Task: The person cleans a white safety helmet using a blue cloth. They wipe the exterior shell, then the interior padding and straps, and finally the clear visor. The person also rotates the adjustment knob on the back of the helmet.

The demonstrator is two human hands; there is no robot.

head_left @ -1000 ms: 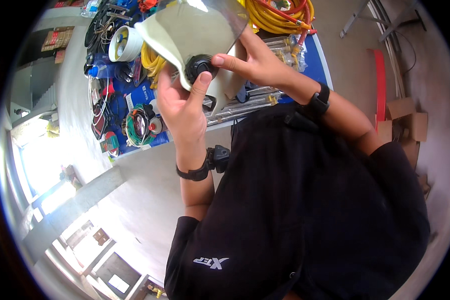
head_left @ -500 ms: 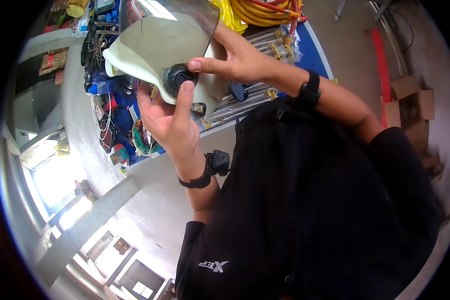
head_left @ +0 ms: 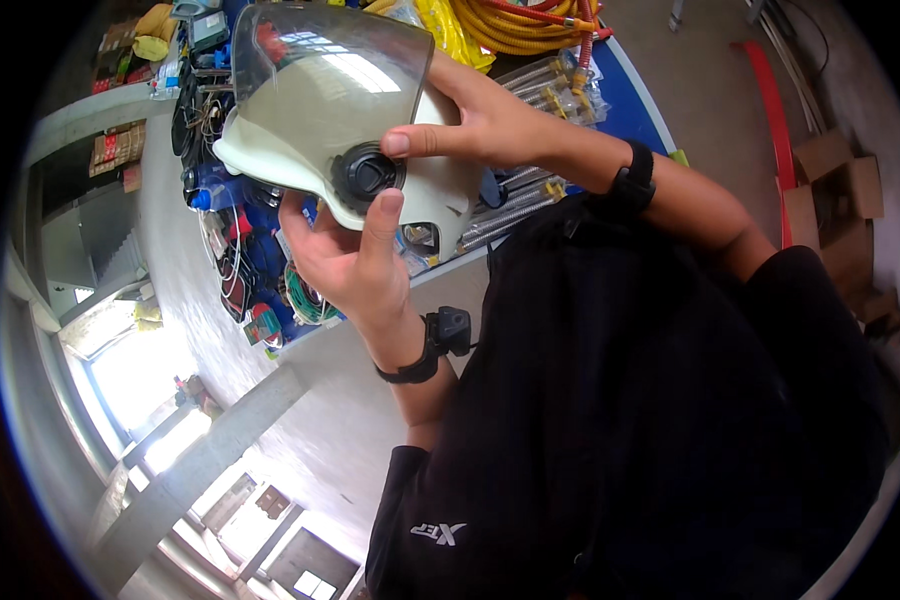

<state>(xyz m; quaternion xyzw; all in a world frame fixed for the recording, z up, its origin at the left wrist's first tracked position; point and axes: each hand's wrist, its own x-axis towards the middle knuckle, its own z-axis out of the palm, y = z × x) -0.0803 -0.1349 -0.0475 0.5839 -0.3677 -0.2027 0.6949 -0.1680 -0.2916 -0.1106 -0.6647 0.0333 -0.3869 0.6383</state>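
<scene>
Overall, a blue, pale-edged worktop [head_left: 632,105] lies beyond a white, hard-shelled helmet [head_left: 448,190] with a smoky transparent visor [head_left: 315,85]; left hand [head_left: 340,262] and right hand [head_left: 478,128] grip the helmet, thumbs [head_left: 381,228] at its round black plastic knob [head_left: 366,175].

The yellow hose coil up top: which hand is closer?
Right. The right hand is just below the yellow hose coil in view; the left hand is farther, lower and leftward.

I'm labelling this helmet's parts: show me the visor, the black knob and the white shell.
Visor [head_left: 325,95], head view: middle of its see-through pane.
Black knob [head_left: 372,175], head view: its centre.
White shell [head_left: 437,192], head view: bare side right of the knob.
</scene>
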